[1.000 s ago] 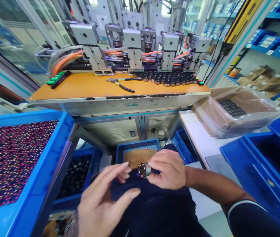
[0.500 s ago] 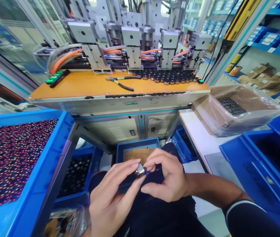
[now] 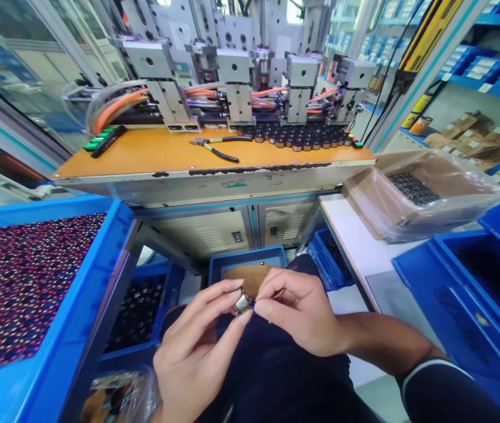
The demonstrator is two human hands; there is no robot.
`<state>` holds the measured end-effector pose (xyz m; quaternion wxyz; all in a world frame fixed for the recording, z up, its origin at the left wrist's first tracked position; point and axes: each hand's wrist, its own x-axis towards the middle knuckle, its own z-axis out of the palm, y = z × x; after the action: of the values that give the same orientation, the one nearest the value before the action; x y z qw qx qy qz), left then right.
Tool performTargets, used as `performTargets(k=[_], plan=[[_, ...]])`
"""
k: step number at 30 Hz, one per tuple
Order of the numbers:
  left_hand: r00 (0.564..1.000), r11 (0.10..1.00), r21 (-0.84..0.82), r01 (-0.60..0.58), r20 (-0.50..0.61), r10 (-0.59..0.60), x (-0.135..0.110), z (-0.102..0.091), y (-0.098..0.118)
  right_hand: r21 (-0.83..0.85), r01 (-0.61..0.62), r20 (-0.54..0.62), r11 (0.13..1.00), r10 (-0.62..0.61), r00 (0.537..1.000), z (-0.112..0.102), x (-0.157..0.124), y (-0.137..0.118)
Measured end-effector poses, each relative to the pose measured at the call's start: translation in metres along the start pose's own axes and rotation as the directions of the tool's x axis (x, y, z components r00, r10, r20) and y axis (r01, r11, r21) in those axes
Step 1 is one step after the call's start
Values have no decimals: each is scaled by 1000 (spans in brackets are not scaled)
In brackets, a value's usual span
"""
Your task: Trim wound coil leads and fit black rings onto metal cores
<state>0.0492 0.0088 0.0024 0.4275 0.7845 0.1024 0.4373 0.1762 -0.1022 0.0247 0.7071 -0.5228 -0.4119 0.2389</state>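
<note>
Over my lap I hold a small silver cylindrical wound part between both hands. My left hand pinches it from the left between thumb and forefingers. My right hand has its fingertips closed against the part's right side, pinching at it; what they grip there is too small to make out. Just beyond my hands stands a small blue bin with a brown sheet in it.
A large blue bin of small multicoloured parts is at my left, darker bins of black parts below it. The orange bench carries pliers, rows of black parts and machine heads. A bagged carton and blue bins are at my right.
My left hand came up from an open pose and took the part in a pinch. My right hand shifted from holding the part to pinching at its right side.
</note>
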Motion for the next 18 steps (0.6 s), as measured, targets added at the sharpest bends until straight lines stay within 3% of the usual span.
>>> performTargets(k=[4,7,11,14,18], plan=[[998,999,23,-46,30,46,0,-1,0,-101,157,-19,982,-160,987,3,0,1],[998,998,20,-58,41,57,-1,-3,0,-122,141,-29,983,-145,989,4,2,-2],[999,996,-90,-12,30,15,-3,-5,-3,97,-170,9,981,169,986,5,3,-2],[998,983,-182,39,47,-31,-5,-7,-4,319,-382,98,867,371,923,5,3,1],[999,972,-235,2,36,6,-6,-8,-4,478,-515,161,712,505,848,8,6,1]])
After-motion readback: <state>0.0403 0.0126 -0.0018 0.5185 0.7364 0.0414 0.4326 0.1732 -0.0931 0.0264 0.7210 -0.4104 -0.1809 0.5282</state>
